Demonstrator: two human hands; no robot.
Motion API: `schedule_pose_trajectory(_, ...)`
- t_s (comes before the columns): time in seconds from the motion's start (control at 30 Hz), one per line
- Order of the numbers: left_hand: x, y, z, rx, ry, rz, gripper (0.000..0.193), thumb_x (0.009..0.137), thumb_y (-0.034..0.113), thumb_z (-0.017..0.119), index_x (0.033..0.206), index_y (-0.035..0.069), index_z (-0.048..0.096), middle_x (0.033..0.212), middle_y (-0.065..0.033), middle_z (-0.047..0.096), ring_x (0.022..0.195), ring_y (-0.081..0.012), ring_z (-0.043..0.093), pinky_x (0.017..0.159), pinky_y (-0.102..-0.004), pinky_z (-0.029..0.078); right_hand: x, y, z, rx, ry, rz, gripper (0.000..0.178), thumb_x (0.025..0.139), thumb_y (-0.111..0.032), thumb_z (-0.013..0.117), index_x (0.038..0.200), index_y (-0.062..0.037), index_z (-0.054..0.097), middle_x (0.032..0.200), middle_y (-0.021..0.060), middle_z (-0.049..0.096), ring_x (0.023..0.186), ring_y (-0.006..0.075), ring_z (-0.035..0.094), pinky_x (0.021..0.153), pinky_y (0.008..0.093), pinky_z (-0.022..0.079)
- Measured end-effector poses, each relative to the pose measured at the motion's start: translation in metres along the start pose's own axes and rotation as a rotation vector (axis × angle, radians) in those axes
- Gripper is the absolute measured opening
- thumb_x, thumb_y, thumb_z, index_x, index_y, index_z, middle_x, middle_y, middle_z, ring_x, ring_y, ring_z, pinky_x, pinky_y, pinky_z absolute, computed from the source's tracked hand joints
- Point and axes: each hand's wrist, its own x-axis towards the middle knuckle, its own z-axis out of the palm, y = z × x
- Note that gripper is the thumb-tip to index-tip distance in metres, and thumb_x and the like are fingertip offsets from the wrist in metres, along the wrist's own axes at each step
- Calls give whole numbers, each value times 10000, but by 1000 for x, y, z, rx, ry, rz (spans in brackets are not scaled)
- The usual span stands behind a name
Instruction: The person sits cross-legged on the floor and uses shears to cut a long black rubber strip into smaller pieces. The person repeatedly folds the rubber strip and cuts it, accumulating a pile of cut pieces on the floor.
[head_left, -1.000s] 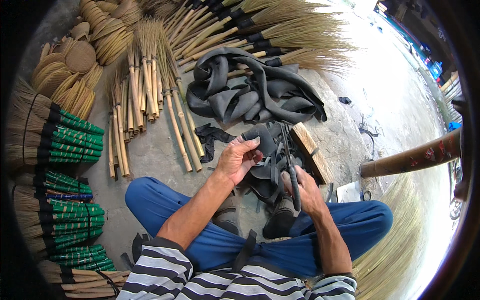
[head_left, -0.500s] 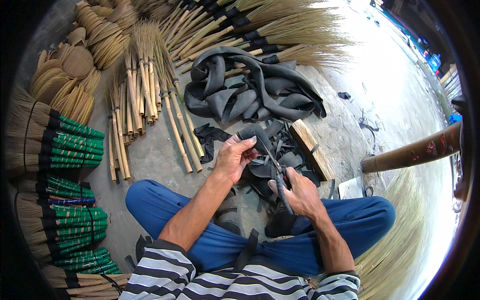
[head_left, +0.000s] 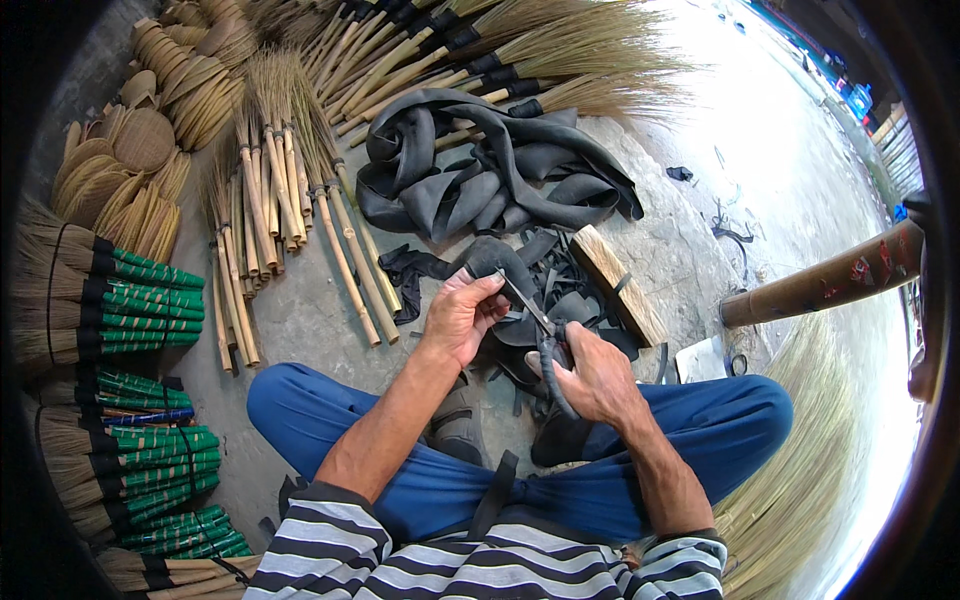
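Note:
My left hand [head_left: 458,320] pinches the edge of a piece of black rubber [head_left: 497,258] between thumb and fingers. My right hand [head_left: 598,377] is wrapped round the handles of a pair of scissors [head_left: 545,325], one of which is covered in dark wrapping. The scissor blades point up and left, their tips close to my left thumb at the rubber's edge. Beneath and beyond both hands lies a heap of cut black rubber strips and scraps [head_left: 568,288]. Whether the blades are biting into the rubber is too small to tell.
A tangled black rubber sheet [head_left: 470,195] lies beyond the scraps, a wooden block [head_left: 622,285] beside them. Straw brooms [head_left: 345,225], green-handled broom bundles [head_left: 150,300] and woven discs [head_left: 140,140] fill the left. A brown pole [head_left: 825,272] stands out at right.
The scissors and my right hand have shifted slightly up and left. My left hand keeps its pinch on the rubber. The whole view has moved a little.

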Motion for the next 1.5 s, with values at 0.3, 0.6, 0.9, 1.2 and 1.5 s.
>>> schedule_pose_trajectory(0.3, -2, 1, -1, -60, 59, -31, 128, 962, 104, 754, 1086, 122, 726, 892, 0, 765, 731, -95, 714, 715, -282, 597, -2, 4, 4, -25, -27, -5, 664, 945, -636, 694, 804, 1, 570, 650, 193, 589, 617, 387, 628, 599, 479, 463)
schedule_pose_trajectory(0.6, -13, -6, 12, 142, -32, 45, 105, 954, 102, 758, 1058, 109, 746, 957, -1, 770, 793, -93, 705, 751, -256, 595, -2, 6, 11, -102, 135, -121, 647, 960, -609, 683, 861, 12, 532, 767, 231, 616, 731, 428, 647, 690, 521, 486)
schedule_pose_trajectory(0.9, -9, -8, 7, 71, -23, -5, 116, 954, 100, 739, 1070, 105, 735, 968, -7, 775, 795, -88, 711, 753, -257, 599, -3, 4, 9, -32, -44, 37, 642, 965, -620, 682, 833, -7, 543, 690, 209, 608, 663, 403, 648, 650, 496, 499)
schedule_pose_trajectory(1.2, -15, -15, 14, 235, -86, 93, 199, 910, 45, 730, 1107, 42, 760, 999, -51, 785, 844, -108, 731, 808, -255, 602, -1, 7, 15, -117, 158, -92, 629, 968, -608, 674, 871, -1, 544, 714, 232, 637, 715, 440, 678, 670, 523, 503)
schedule_pose_trajectory(1.5, -13, -11, 12, 80, -47, -29, 191, 910, 92, 736, 1098, 73, 762, 975, -8, 765, 796, -61, 684, 724, -227, 550, -2, 1, 4, -100, -37, 24, 597, 983, -572, 667, 897, 11, 572, 749, 253, 698, 702, 443, 714, 645, 548, 536)
